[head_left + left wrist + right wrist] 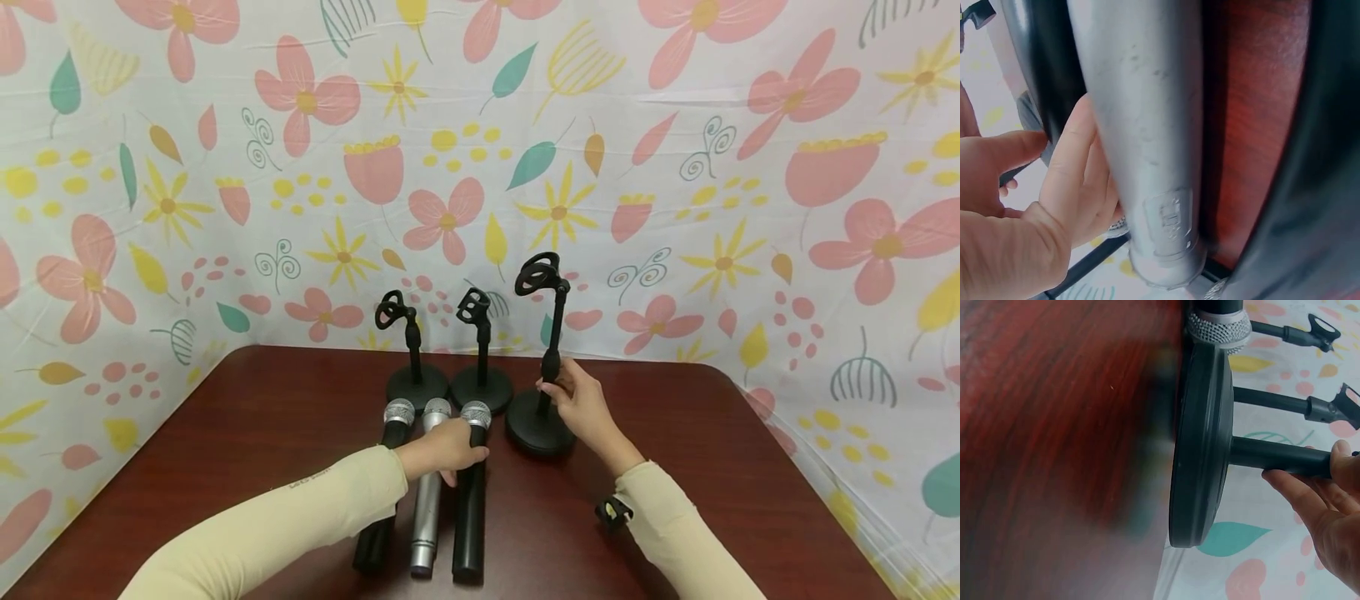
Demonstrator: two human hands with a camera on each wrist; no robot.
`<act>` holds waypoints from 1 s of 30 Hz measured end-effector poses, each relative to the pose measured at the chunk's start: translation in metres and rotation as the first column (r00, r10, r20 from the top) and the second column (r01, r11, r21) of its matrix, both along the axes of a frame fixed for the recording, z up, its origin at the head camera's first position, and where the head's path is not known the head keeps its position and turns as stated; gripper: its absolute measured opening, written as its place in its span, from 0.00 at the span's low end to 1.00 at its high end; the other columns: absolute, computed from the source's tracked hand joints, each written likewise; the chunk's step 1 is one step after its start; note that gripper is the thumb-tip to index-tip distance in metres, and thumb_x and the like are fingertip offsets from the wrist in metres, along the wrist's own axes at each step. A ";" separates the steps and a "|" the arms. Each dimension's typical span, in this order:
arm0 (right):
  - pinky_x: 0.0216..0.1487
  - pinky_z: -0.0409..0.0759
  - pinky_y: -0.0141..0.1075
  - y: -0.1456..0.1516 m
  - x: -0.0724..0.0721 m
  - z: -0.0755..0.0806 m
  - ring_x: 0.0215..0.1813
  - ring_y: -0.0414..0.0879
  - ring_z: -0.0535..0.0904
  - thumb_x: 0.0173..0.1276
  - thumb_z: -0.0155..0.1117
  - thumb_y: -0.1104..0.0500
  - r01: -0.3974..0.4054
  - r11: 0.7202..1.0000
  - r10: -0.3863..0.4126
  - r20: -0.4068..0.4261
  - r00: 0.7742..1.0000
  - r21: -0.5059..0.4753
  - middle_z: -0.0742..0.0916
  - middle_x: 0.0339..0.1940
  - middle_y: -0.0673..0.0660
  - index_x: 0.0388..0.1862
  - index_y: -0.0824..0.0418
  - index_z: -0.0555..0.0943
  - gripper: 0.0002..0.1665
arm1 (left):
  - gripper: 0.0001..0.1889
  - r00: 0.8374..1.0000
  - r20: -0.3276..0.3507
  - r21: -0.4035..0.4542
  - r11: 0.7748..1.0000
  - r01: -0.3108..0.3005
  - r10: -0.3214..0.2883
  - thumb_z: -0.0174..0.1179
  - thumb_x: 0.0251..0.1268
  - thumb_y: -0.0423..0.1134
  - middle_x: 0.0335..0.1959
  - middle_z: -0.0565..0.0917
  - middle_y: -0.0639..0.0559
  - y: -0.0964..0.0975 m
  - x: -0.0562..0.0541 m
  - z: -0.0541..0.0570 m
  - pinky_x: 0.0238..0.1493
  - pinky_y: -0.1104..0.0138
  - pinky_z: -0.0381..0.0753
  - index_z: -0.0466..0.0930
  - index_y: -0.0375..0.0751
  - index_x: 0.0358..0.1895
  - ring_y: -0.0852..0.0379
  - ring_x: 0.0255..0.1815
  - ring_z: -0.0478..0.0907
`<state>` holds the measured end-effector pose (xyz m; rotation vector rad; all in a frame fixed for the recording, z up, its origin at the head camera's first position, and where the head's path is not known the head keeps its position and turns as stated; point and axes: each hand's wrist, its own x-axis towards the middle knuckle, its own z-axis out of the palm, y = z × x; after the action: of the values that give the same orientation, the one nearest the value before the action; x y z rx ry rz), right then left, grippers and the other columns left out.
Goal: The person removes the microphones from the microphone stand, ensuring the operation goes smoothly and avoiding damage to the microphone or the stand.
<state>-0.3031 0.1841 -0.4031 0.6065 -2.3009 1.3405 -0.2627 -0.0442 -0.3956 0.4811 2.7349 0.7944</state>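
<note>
My left hand [447, 446] holds the rightmost black microphone [469, 508] near its silver mesh head, thumb on one side and fingers on the other. In the left wrist view, those fingers lie between it and the silver microphone [1141, 125]. Another black microphone [375, 533] lies left of the silver one, all three side by side with heads toward the stands. With thumb and fingers, my right hand [588, 408] grips the pole of the tallest microphone stand [557, 321], just above its round base [1200, 456]. An open clip tops this stand.
Two shorter microphone stands, the left one [415, 350] and the middle one [483, 346], stand upright behind the microphones. The brown tabletop [675, 417] ends at a flower-printed cloth [465, 125]. A small black device [613, 511] sits at the right wrist.
</note>
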 end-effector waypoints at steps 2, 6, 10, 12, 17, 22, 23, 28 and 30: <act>0.37 0.83 0.38 0.001 -0.002 0.002 0.41 0.52 0.84 0.66 0.61 0.71 0.011 1.000 -0.011 -0.005 1.000 0.011 0.87 0.36 0.59 0.49 0.64 0.76 0.14 | 0.16 1.000 -0.012 -0.030 0.999 0.012 -0.012 0.61 0.65 0.40 0.15 0.78 0.40 0.000 0.000 0.004 0.18 0.69 0.80 0.72 0.36 0.22 0.51 0.11 0.81; 0.37 0.83 0.39 0.003 -0.006 0.005 0.41 0.53 0.85 0.65 0.61 0.72 0.023 0.999 -0.022 -0.022 1.000 0.024 0.87 0.36 0.59 0.48 0.64 0.76 0.13 | 0.18 0.998 -0.046 -0.087 0.996 0.035 -0.039 0.60 0.66 0.41 0.11 0.77 0.43 0.001 0.000 0.011 0.22 0.71 0.81 0.71 0.39 0.18 0.53 0.12 0.81; 0.36 0.82 0.41 0.006 -0.011 0.007 0.41 0.55 0.85 0.65 0.60 0.73 0.029 0.999 -0.028 -0.033 0.999 0.019 0.87 0.35 0.61 0.47 0.65 0.75 0.12 | 0.21 0.997 -0.063 -0.095 0.995 0.037 -0.043 0.60 0.67 0.41 0.08 0.76 0.46 0.001 0.000 0.018 0.24 0.72 0.81 0.69 0.40 0.15 0.54 0.12 0.81; 0.37 0.82 0.41 0.007 -0.014 0.007 0.41 0.56 0.85 0.66 0.60 0.73 0.031 0.999 -0.031 -0.035 0.999 0.017 0.87 0.35 0.62 0.47 0.67 0.75 0.12 | 0.22 0.997 -0.066 -0.089 0.995 0.037 -0.043 0.59 0.67 0.41 0.06 0.74 0.48 0.000 -0.001 0.021 0.22 0.71 0.80 0.68 0.41 0.14 0.54 0.12 0.81; 0.39 0.81 0.43 0.010 -0.024 0.008 0.43 0.57 0.84 0.68 0.58 0.72 0.043 0.999 -0.043 -0.009 0.999 0.014 0.87 0.38 0.65 0.50 0.69 0.74 0.12 | 0.23 0.995 -0.093 -0.039 0.998 0.039 -0.043 0.59 0.67 0.40 0.04 0.69 0.52 -0.005 -0.005 0.031 0.26 0.70 0.81 0.63 0.44 0.12 0.56 0.10 0.80; 0.41 0.81 0.45 0.013 -0.037 0.005 0.44 0.59 0.83 0.68 0.57 0.73 0.058 0.998 -0.058 0.013 0.998 -0.003 0.86 0.39 0.67 0.50 0.70 0.74 0.12 | 0.23 0.994 -0.104 0.043 0.999 0.032 -0.027 0.57 0.66 0.35 0.06 0.73 0.49 -0.008 -0.006 0.039 0.18 0.70 0.78 0.66 0.42 0.11 0.53 0.12 0.80; 0.40 0.80 0.44 0.013 -0.039 0.004 0.44 0.60 0.83 0.68 0.57 0.73 0.061 0.998 -0.061 0.014 0.998 -0.009 0.86 0.39 0.68 0.50 0.70 0.74 0.12 | 0.22 0.993 -0.110 0.063 0.997 0.038 -0.031 0.56 0.66 0.34 0.07 0.75 0.48 -0.009 -0.006 0.039 0.16 0.70 0.77 0.69 0.40 0.11 0.52 0.13 0.81; 0.41 0.79 0.45 0.013 -0.049 0.001 0.43 0.60 0.83 0.67 0.58 0.73 0.084 0.996 -0.083 0.027 0.996 -0.017 0.86 0.39 0.68 0.51 0.69 0.74 0.13 | 0.09 0.993 -0.110 0.149 0.987 0.064 -0.048 0.54 0.65 0.31 0.16 0.81 0.46 -0.013 -0.004 0.039 0.15 0.70 0.77 0.81 0.32 0.29 0.47 0.17 0.82; 0.45 0.80 0.48 0.011 -0.052 0.000 0.44 0.60 0.83 0.68 0.57 0.73 0.084 0.996 -0.083 0.040 0.996 -0.021 0.86 0.39 0.69 0.51 0.70 0.73 0.13 | 0.07 0.993 -0.104 0.164 0.984 0.066 -0.049 0.53 0.65 0.31 0.17 0.81 0.48 -0.014 -0.003 0.038 0.15 0.70 0.77 0.80 0.32 0.34 0.47 0.18 0.82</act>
<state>-0.3551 0.1950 -0.4032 0.4755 -2.3122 1.3485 -0.2658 -0.0579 -0.3575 0.6481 2.7429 1.0167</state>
